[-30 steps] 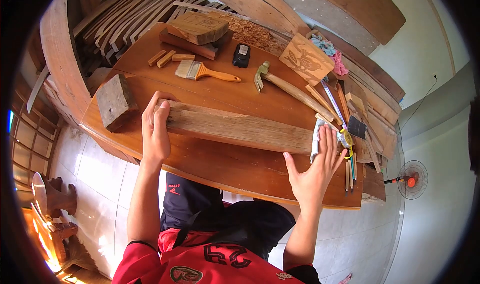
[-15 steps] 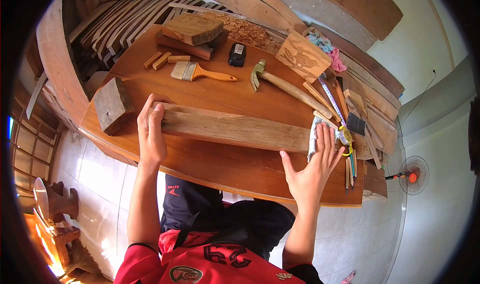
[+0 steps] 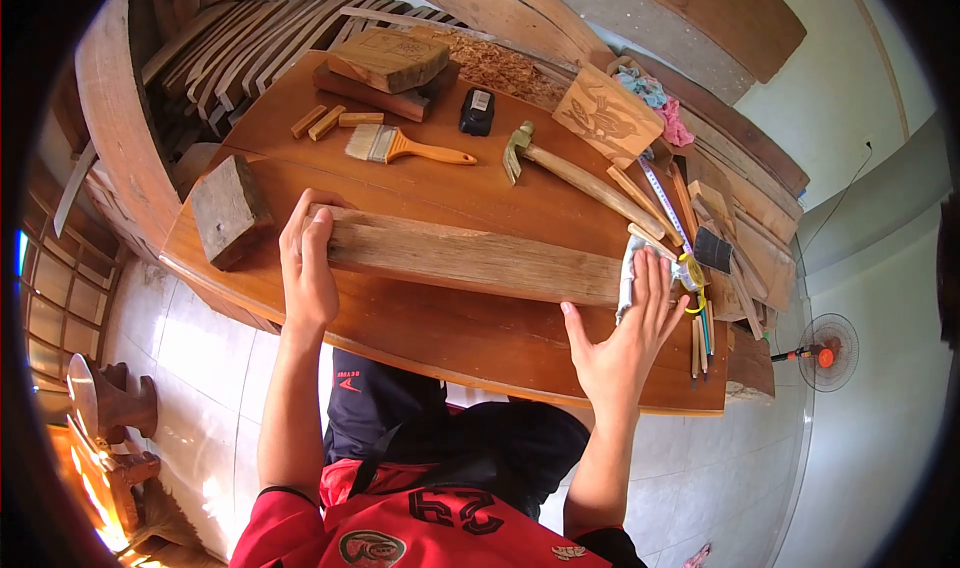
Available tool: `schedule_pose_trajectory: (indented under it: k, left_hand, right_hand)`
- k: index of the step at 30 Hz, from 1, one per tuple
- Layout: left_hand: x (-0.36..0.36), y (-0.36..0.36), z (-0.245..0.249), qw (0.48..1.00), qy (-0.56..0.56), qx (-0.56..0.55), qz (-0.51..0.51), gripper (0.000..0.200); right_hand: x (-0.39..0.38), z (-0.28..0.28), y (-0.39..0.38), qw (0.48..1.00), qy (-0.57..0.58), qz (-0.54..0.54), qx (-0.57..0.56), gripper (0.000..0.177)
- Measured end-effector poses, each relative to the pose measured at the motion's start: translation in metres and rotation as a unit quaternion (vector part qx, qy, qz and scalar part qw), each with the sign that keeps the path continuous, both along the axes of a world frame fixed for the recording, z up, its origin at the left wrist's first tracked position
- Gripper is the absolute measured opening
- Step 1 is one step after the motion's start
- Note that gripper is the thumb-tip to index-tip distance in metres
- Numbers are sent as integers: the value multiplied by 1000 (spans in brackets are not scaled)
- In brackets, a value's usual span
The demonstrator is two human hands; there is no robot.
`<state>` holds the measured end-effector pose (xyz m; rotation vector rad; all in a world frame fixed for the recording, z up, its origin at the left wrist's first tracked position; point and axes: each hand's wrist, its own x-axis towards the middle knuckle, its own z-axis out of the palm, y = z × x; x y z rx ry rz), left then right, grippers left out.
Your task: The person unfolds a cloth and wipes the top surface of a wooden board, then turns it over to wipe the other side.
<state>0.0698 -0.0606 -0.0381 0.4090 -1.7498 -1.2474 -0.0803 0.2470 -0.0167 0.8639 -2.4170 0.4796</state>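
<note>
A long wooden plank lies across the brown table in front of me. My left hand grips its left end, the thumb on the near side and the fingers round the end. At the other end, my right hand rests with fingers spread on a white cloth, which sits against the plank's end. Beyond the plank lie a wide brush with an orange handle and a claw hammer. A worn wooden block is left of my left hand.
Stacked wood blocks, a black box-like object and small wood sticks are at the back. A carved panel, a tape measure and pencils lie to the right. A fan stands beyond the table's right side.
</note>
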Motion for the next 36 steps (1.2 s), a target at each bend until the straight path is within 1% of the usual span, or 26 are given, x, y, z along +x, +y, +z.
schedule_pose_trajectory:
  k: [6,27,30,33,36]
  left_hand:
    - [-1,-3,-7,1000,5,-7,4,34]
    - [0,0,-2,1000,3,-2,7,34]
    - [1,-3,-3,999,-41,1,8,42]
    - [1,-4,-6,999,-42,0,7,42]
    - [-1,0,-3,1000,-1,5,14,34]
  right_hand:
    - [0,-1,1,1000,4,3,0,102]
    - [-2,-2,1,1000,5,2,2,102]
    - [-1,2,1,1000,3,12,2,103]
    - [-2,1,1,1000,1,14,1,105]
    - [-1,1,1,1000,-2,12,-1,104]
